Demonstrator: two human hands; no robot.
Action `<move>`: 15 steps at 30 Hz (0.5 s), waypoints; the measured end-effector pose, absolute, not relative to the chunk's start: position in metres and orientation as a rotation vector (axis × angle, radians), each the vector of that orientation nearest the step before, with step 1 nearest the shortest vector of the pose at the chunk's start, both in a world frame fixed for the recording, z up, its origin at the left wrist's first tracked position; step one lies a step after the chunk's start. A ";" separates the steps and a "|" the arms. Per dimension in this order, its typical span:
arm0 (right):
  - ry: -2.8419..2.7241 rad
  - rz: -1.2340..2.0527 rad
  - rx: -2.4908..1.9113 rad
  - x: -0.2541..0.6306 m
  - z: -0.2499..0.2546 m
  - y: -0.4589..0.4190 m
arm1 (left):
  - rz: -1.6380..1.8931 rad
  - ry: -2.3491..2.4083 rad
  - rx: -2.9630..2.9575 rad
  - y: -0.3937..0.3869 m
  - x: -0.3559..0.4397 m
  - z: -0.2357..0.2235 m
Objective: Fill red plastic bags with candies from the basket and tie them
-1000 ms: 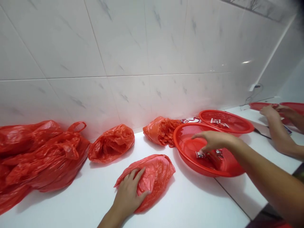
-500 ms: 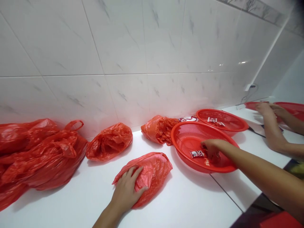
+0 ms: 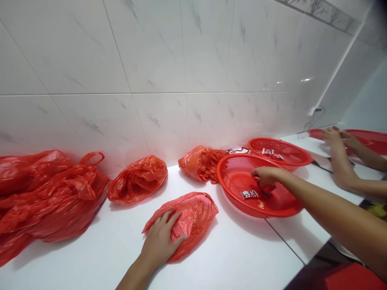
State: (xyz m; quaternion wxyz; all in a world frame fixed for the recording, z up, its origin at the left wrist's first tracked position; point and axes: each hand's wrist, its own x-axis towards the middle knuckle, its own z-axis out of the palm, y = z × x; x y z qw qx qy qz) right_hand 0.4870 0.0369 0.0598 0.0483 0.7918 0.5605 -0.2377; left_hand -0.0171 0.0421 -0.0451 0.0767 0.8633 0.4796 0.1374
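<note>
My left hand (image 3: 161, 240) lies flat, fingers spread, on a crumpled red plastic bag (image 3: 192, 219) on the white counter (image 3: 99, 257). My right hand (image 3: 266, 177) reaches into the near red mesh basket (image 3: 229, 167), its fingers closed on a small red packet (image 3: 266, 188). Another small red-and-white packet (image 3: 249, 194) lies loose on the basket floor just left of that hand.
A second red basket (image 3: 279, 151) with small packets stands behind the first. More red bags sit along the tiled wall: a large heap (image 3: 51, 197), one at centre (image 3: 137, 179), one by the baskets (image 3: 201, 163). Another person's hands (image 3: 335, 137) work at further red baskets (image 3: 370, 139) far right.
My right hand went from hovering spread over the basket to closing its fingers round a small packet inside it. My left hand stayed on the bag. The view drifted slightly.
</note>
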 end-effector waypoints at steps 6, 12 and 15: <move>1.889 -0.810 2.216 0.462 0.053 0.031 | 0.481 1.408 2.601 0.045 -0.020 -0.050; 1.919 -0.867 2.197 0.444 0.032 0.023 | 0.450 1.422 2.598 0.046 -0.019 -0.049; 1.930 -0.807 2.265 0.447 0.037 0.027 | 0.467 1.424 2.620 0.046 -0.020 -0.051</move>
